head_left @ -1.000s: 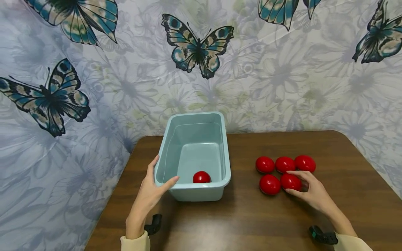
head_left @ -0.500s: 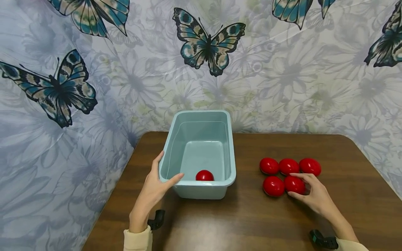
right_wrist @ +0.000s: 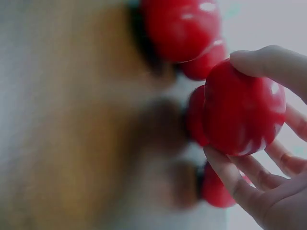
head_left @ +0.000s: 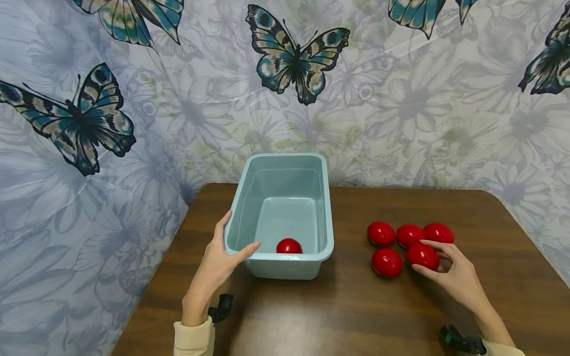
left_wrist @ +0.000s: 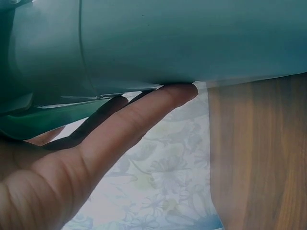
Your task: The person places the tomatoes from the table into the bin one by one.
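A glossy red, slightly oval ball (head_left: pixel 422 256) sits between the thumb and fingers of my right hand (head_left: pixel 458 277). In the right wrist view the thumb presses one end of this ball and the fingertips the other, with more red balls behind. My left hand (head_left: pixel 213 267) rests at the near left corner of a pale green plastic bin (head_left: pixel 285 267). Its thumb reaches over the near rim, and its straight fingers (left_wrist: pixel 139 112) lie along the outer left wall. Inside the bin, partly hidden by the near rim, is another red ball (head_left: pixel 289 246).
Beside the held ball lies one red ball (head_left: pixel 387 262). A back row holds a left ball (head_left: pixel 381 234), a middle ball (head_left: pixel 409 235) and a right ball (head_left: pixel 438 232). The brown wooden table (head_left: pixel 356 316) ends at a butterfly-patterned cloth (head_left: pixel 401 123).
My right hand has shifted slightly right with the ball in its grip, leaving a gap to the ball on its left. The left hand stays at the bin. The head view has shifted a little.
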A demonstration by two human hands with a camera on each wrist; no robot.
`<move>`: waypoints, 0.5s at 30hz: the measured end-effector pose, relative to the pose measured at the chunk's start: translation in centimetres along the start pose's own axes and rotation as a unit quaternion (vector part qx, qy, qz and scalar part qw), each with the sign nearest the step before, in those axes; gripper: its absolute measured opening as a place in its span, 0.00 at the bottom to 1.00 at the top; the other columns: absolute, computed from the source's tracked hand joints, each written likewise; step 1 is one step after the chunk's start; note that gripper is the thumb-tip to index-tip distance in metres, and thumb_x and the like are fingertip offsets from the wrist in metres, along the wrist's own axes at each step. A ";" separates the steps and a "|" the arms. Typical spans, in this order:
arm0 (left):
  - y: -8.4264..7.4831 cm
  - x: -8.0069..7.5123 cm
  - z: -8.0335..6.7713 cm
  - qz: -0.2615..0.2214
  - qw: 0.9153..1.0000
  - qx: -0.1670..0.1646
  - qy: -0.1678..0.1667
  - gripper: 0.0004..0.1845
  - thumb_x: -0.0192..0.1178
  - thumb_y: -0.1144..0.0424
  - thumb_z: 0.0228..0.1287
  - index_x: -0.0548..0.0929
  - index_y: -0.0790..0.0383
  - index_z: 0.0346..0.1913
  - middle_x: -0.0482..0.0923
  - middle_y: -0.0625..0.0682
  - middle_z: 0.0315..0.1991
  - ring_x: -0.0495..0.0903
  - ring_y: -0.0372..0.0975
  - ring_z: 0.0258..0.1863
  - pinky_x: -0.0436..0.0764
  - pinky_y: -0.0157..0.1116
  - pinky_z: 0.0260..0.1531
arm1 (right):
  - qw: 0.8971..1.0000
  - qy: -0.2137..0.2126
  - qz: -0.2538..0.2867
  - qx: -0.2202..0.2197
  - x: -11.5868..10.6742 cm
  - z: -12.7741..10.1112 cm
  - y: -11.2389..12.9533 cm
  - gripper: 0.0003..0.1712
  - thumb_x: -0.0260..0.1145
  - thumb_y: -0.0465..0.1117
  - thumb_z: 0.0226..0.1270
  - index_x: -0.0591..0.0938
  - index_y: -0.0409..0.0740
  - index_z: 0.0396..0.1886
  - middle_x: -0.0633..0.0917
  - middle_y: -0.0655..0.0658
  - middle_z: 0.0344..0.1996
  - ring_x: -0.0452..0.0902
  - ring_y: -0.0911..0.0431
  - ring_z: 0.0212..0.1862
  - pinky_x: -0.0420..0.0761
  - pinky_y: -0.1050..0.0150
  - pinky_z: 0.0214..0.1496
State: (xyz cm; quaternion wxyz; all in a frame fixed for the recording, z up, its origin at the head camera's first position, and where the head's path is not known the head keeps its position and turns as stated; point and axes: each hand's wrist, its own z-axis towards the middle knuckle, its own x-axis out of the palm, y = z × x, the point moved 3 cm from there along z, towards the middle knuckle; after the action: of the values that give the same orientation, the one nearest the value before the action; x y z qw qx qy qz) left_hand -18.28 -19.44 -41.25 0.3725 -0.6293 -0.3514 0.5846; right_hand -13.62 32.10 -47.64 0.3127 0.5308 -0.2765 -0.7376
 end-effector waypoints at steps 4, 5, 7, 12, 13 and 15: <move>0.0 -0.1 0.0 -0.003 1.000 -0.004 -0.001 0.60 0.74 0.38 0.61 0.43 0.39 0.85 0.53 0.57 0.82 0.58 0.54 0.79 0.64 0.64 0.71 | 0.999 -0.014 0.030 -0.006 -1.0 1.3 1.9 0.35 0.81 0.34 0.60 0.79 0.38 0.67 0.75 0.58 0.54 0.75 0.78 0.47 0.78 0.82 0.42; 0.0 -0.1 0.0 -0.003 1.000 -0.006 0.000 0.60 0.74 0.38 0.61 0.43 0.39 0.85 0.53 0.57 0.82 0.58 0.54 0.79 0.65 0.63 0.71 | 0.999 -0.017 0.036 -0.007 -1.2 1.7 2.6 0.35 0.80 0.34 0.61 0.79 0.39 0.68 0.74 0.61 0.54 0.75 0.76 0.48 0.78 0.82 0.43; -0.1 -0.1 0.0 -0.001 1.000 -0.007 0.001 0.60 0.74 0.37 0.61 0.43 0.39 0.85 0.52 0.57 0.82 0.58 0.54 0.79 0.64 0.63 0.71 | 0.998 -0.023 0.052 -0.008 -1.4 2.6 4.0 0.34 0.79 0.34 0.63 0.79 0.41 0.69 0.75 0.62 0.54 0.76 0.73 0.49 0.78 0.82 0.43; -0.3 0.1 0.0 -0.001 1.000 -0.011 0.003 0.61 0.73 0.37 0.61 0.42 0.39 0.85 0.51 0.57 0.82 0.57 0.55 0.79 0.64 0.63 0.71 | 0.990 -0.026 0.136 -0.026 -0.9 5.6 8.6 0.35 0.76 0.31 0.65 0.77 0.43 0.72 0.78 0.60 0.58 0.80 0.69 0.51 0.80 0.79 0.49; -0.4 0.1 -0.1 0.000 1.000 -0.013 0.002 0.61 0.74 0.37 0.61 0.42 0.39 0.85 0.51 0.57 0.82 0.57 0.55 0.79 0.64 0.63 0.71 | 0.987 -0.022 0.157 -0.035 -0.6 6.2 9.6 0.36 0.76 0.29 0.65 0.76 0.41 0.72 0.79 0.58 0.59 0.82 0.68 0.51 0.81 0.78 0.50; -0.5 0.2 -0.1 0.002 1.000 -0.015 0.003 0.61 0.73 0.37 0.61 0.42 0.39 0.85 0.51 0.57 0.83 0.56 0.55 0.79 0.63 0.64 0.71 | 0.980 -0.011 0.196 -0.046 0.2 7.4 11.7 0.36 0.75 0.28 0.65 0.76 0.40 0.72 0.81 0.54 0.60 0.83 0.66 0.52 0.82 0.75 0.52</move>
State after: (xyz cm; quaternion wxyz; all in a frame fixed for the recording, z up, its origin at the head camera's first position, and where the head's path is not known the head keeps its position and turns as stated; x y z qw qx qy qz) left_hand -18.19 -19.01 -40.92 0.3629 -0.6374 -0.3582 0.5777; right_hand -18.79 24.91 -36.96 0.4722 0.4432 -0.3440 -0.6799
